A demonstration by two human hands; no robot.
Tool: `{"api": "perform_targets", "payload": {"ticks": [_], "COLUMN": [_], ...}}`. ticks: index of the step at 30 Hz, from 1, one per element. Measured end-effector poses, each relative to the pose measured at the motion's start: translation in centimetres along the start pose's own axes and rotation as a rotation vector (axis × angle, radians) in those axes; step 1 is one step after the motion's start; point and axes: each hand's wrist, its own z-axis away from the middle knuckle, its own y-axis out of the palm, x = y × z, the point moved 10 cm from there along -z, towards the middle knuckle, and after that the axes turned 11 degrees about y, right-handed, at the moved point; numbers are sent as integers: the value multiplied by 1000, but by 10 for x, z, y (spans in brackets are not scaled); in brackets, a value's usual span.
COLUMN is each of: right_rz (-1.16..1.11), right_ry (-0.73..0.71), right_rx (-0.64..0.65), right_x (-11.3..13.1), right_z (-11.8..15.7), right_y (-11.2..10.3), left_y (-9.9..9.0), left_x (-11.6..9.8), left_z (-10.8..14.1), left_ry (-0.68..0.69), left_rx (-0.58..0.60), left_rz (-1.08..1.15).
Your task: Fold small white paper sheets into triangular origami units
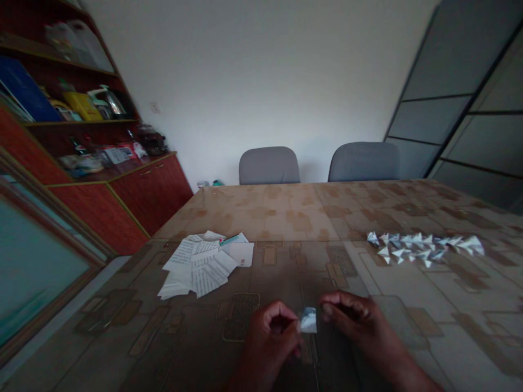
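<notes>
A small folded piece of paper (309, 320) is between my two hands, above the near part of the table. My left hand (274, 337) pinches its left edge between thumb and forefinger. My right hand (354, 320) is just to the right of the paper, its thumb and forefinger drawn together, with a narrow gap to the paper; whether anything is between those fingertips is too small to tell. To the left lies a spread pile of printed paper pieces (208, 264). On the right side stand rows of several small folded paper shapes (420, 247).
A patterned cloth covers the table (286, 212). Two grey chairs (269, 166) (363, 161) stand behind its far edge. A red-brown cabinet (151, 188) with shelves of household items is at the left, and a panelled grey wardrobe (439, 81) at the right.
</notes>
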Motion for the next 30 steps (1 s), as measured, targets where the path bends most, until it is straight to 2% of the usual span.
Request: {"api": "perform_targets", "payload": {"ticks": [2,5,8,10,13,15,21,30], "right_rz": [-55,-87,-32,43,182,232,56,-89], "right_ry": [28,36,19,-11,-55,-75,-97,-110], "right_rx": [81,132,101,52,-7,-15,136,203], "right_x": [0,3,6,9,14,18,26,27], "right_z": [3,10,13,15,18,19,21,23], "right_y": [11,24,26,23,19,19,30,36], "left_y": [0,1,9,11,8,6,6,4], "left_x": [-1,-1,-6,-17,-38,-41,-22,-14], "left_z": [0,2,5,6,5,3,-5,-3], "left_ry": [22,36,37,100,252,286,122,109], "left_rx": [-22,-33,48,98,104,95,89,30], "left_rz": [45,58,28,-67,-179,-141,152,180]}}
